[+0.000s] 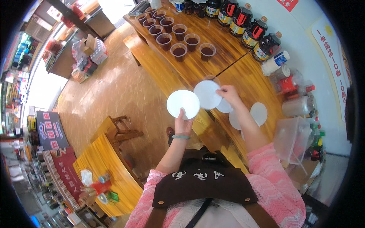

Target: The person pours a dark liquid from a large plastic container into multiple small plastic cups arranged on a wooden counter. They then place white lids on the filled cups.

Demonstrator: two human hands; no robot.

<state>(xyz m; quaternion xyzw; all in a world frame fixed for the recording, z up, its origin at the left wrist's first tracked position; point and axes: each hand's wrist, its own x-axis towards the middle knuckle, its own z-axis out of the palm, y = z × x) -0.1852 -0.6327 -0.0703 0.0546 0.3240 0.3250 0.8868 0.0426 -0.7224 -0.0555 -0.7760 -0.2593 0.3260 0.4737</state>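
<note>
My left hand holds a round white disc, perhaps a stack of lids, with the thumb on its face. My right hand pinches the edge of a single translucent white disc over the wooden table. Behind that disc shows part of a clear rim, perhaps of a cup. Similar discs lie under and beside my right forearm, one of them a pale disc to its right. Farther off stand several clear plastic cups of dark liquid, the nearest being a cup without a lid.
Large sauce bottles line the wall side of the table. A clear plastic bin and small bottles stand at right. A wooden bench runs along the table's left side. Another wooden table is at lower left.
</note>
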